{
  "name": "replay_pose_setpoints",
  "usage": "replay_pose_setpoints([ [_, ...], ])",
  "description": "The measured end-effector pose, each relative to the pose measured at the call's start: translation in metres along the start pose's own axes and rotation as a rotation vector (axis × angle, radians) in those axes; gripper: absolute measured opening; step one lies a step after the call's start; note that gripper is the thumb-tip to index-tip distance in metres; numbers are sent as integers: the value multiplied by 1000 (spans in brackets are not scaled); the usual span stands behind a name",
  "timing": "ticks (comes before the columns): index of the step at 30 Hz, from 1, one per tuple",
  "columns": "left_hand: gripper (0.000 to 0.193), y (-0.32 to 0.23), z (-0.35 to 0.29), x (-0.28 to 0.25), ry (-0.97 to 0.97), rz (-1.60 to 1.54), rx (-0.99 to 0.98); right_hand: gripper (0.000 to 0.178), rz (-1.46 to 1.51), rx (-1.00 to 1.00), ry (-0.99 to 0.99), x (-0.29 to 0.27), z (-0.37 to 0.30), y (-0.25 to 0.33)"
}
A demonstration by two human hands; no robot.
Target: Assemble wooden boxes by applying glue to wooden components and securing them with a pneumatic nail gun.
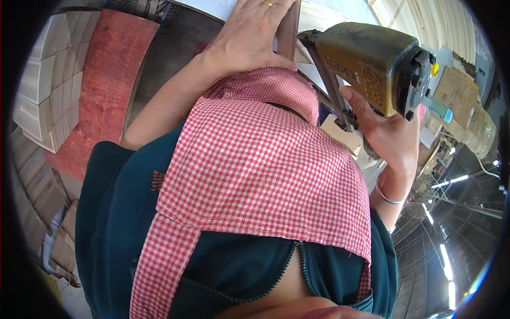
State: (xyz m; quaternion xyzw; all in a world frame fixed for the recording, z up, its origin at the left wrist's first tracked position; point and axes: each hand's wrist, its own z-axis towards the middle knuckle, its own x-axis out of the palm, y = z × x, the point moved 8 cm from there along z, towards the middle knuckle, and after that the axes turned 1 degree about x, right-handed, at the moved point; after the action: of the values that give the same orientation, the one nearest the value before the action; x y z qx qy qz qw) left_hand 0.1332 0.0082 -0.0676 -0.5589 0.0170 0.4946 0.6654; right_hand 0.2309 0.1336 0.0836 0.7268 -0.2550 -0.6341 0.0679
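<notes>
Rightward, nail gun [372,66] in right hand [390,133]

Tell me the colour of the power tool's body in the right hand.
Worn yellow with black parts: the nail gun in the right hand, seen in the head view.

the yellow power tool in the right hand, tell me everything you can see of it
The power tool is a bulky, worn gun-shaped tool, likely a nail or staple gun, with a dull yellow metal-looking body, scuffed and grimy. Its dark end cap, with small fittings, faces right. A long, narrow dark bar runs down from its left end toward the palm. The right hand holds it from below by the grip, raised at chest height beside the brown wood strip that the left hand presses. Its working tip is hidden.
</notes>
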Motion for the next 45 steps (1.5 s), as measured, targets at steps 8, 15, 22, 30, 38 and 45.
replay_pose_setpoints([
  [8, 88, -6, 2, -8, -33, 49, -41, 40, 222, 318, -184, -23, -17, -32],
  [15, 120, 8, -38, -46, -92, -236, -518, 33, 226, 565, -577, -81, -99, -181],
  [22, 69, 29, -141, -99, -233, -1050, -1144, 50, -407, 635, -525, -55, -178, -408],
  [30, 69, 37, -153, -106, -377, -519, -1163, 54, -459, 742, -596, -30, -201, -475],
  [38, 55, 47, -109, -83, -546, -546, -833, 55, -475, 672, -657, -30, -215, -495],
  [45, 38, 16, -226, -254, -1243, -502, -777, 44, -261, 619, -902, -27, -226, -534],
])
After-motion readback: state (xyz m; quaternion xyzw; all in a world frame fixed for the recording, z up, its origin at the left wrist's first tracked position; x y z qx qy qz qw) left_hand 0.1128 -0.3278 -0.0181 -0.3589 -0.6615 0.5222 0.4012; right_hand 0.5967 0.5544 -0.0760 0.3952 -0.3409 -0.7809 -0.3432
